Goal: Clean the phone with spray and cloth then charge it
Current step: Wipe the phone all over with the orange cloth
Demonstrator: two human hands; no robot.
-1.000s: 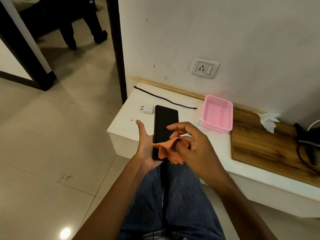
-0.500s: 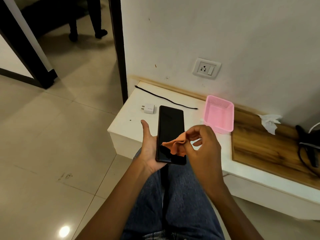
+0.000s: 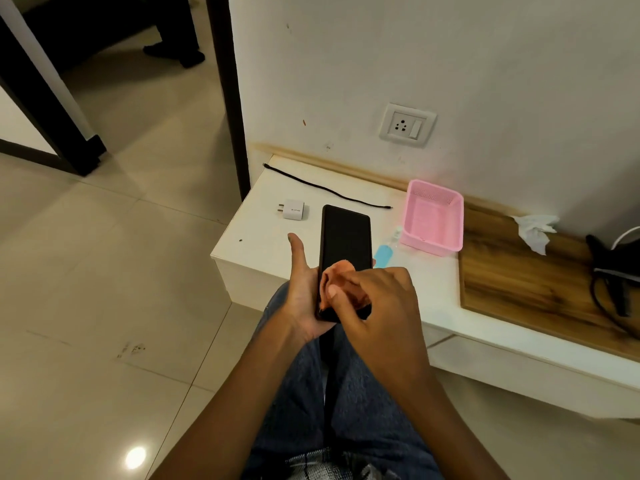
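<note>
Two hands on one black phone (image 3: 346, 237): left grip (image 3: 304, 299) cradling it, right grip (image 3: 377, 306) pinching crumpled orange cloth (image 3: 337, 277) against its dark screen.

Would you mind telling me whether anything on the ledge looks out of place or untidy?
A crumpled white tissue lies loose on the wooden board by the wall, apart from the cleaning things. The small spray bottle lies on its side next to the pink basket. Nothing looks spilled or damaged.

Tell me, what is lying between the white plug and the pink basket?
In the head view, the black phone in the left hand sits between the white charger plug and the pink plastic basket; the small blue spray bottle lies beside the basket.
</note>
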